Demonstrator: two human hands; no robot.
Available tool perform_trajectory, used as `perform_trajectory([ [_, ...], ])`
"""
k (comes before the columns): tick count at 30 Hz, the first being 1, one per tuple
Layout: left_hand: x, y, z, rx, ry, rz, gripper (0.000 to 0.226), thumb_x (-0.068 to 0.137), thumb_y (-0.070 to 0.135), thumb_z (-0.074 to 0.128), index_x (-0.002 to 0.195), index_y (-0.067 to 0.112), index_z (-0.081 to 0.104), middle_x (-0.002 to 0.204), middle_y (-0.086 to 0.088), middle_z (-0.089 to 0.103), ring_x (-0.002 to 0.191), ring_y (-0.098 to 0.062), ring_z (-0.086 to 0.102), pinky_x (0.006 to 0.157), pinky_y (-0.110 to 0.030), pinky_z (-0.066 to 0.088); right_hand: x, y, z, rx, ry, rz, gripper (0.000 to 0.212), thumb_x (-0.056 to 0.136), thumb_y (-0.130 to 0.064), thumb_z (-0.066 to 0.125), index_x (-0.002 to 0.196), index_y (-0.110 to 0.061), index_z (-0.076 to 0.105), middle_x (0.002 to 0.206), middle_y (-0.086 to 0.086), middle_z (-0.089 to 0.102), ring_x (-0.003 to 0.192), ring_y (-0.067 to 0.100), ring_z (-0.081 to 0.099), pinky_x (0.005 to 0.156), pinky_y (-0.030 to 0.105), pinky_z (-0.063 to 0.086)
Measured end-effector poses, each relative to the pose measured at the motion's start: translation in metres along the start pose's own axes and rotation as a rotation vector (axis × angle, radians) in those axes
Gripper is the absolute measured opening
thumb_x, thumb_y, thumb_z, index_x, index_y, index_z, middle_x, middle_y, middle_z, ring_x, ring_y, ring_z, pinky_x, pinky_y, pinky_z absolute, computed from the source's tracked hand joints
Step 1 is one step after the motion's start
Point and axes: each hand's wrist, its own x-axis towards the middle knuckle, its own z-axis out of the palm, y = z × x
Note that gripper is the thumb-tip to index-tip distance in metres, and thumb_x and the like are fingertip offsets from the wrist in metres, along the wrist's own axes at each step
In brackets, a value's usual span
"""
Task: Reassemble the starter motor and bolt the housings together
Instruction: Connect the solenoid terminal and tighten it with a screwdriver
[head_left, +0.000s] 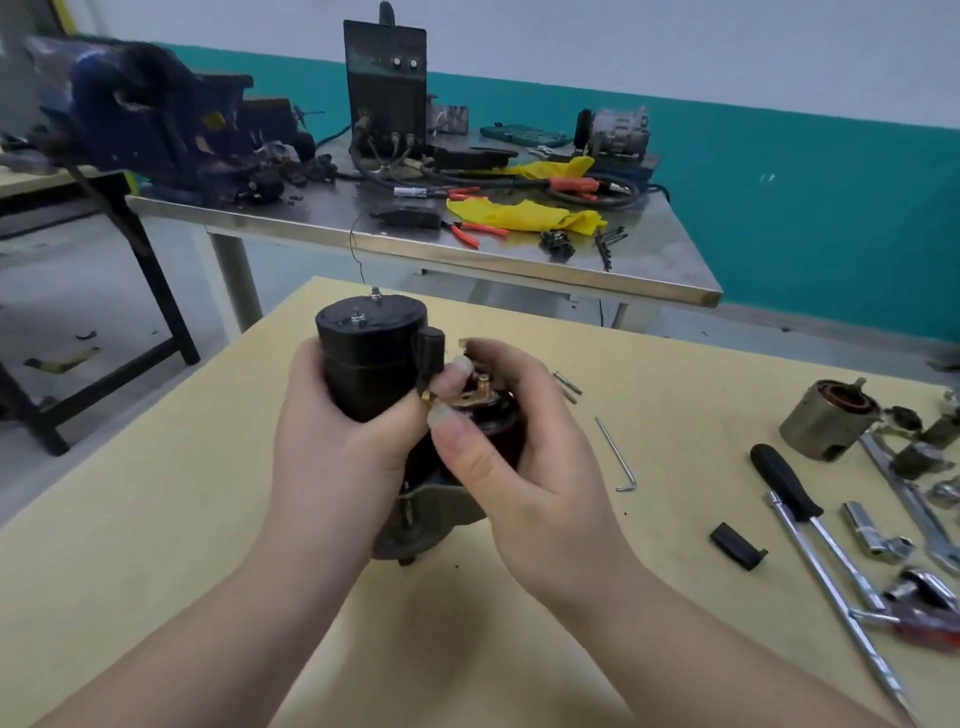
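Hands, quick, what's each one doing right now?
Left hand: grips the black motor housing.
Right hand: holds the solenoid end.

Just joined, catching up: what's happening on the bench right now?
A person is holding a starter motor upright above the yellow table. The left hand grips its black cylindrical housing; the right hand wraps the solenoid beside it, with fingertips at the brass terminal strap. Two loose bolts, a hex key, a screwdriver and sockets lie on the table to the right.
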Motion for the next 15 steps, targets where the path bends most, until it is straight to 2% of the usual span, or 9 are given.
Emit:
perform_trajectory([
  [2,-0.006,0.001,0.005,0.004,-0.011,-0.015,0.059,0.065,0.058,0.092,0.116,0.045,0.064,0.11,0.014,0.077,0.096,-0.007,0.078,0.077,-0.039,0.062,-0.002,0.0,0.001,-0.003,0.113,-0.05,0.04,0.094,-0.052,0.072,0.13,-0.039,0.06,0.118,-0.02,0.071,0.114,0.007,0.069,0.092,0.022,0.056],
  [3,-0.008,0.002,0.005,0.006,-0.023,-0.018,0.061,0.064,0.059,0.092,0.116,0.047,0.063,0.112,0.015,0.077,0.098,-0.006,0.077,0.079,-0.039,0.061,-0.003,0.0,0.001,0.008,0.14,-0.066,0.035,0.096,-0.047,0.071,0.128,-0.039,0.06,0.117,-0.018,0.071,0.112,0.009,0.07,0.091,0.021,0.055],
  [6,-0.014,-0.003,-0.003,-0.089,-0.097,-0.05,0.059,0.065,0.048,0.087,0.12,0.047,0.065,0.115,0.009,0.077,0.106,-0.016,0.077,0.081,-0.043,0.063,-0.004,0.002,0.002,0.049,0.16,-0.099,0.033,0.096,-0.043,0.072,0.125,-0.039,0.057,0.117,-0.011,0.072,0.11,0.016,0.07,0.091,0.027,0.057],
  [9,-0.022,-0.007,-0.013,-0.213,-0.185,-0.041,0.06,0.077,0.038,0.082,0.134,0.04,0.063,0.127,0.002,0.073,0.119,-0.027,0.073,0.085,-0.04,0.063,-0.002,-0.003,0.004,0.07,0.183,-0.139,0.029,0.095,-0.052,0.072,0.117,-0.042,0.056,0.114,-0.007,0.074,0.107,0.021,0.072,0.089,0.032,0.057],
  [11,-0.026,-0.01,-0.016,-0.265,-0.181,-0.023,0.061,0.082,0.037,0.081,0.139,0.038,0.061,0.133,-0.001,0.071,0.124,-0.028,0.07,0.091,-0.044,0.06,-0.002,-0.005,0.005,0.03,0.192,-0.188,0.023,0.095,-0.054,0.07,0.112,-0.042,0.058,0.113,-0.008,0.075,0.106,0.024,0.073,0.089,0.032,0.057],
  [13,-0.027,-0.01,-0.017,-0.317,-0.177,-0.021,0.061,0.083,0.045,0.084,0.14,0.04,0.061,0.132,0.0,0.07,0.123,-0.025,0.068,0.094,-0.042,0.058,-0.002,-0.007,0.006,-0.023,0.188,-0.244,0.015,0.098,-0.049,0.068,0.108,-0.04,0.063,0.113,-0.01,0.074,0.106,0.024,0.072,0.088,0.029,0.056],
  [15,-0.027,-0.008,-0.015,-0.328,-0.168,-0.035,0.066,0.078,0.066,0.087,0.136,0.046,0.063,0.129,0.005,0.072,0.121,-0.019,0.07,0.091,-0.036,0.061,-0.001,-0.008,0.005,-0.071,0.18,-0.281,0.011,0.099,-0.044,0.068,0.105,-0.035,0.068,0.113,-0.01,0.074,0.108,0.025,0.072,0.089,0.036,0.059],
])
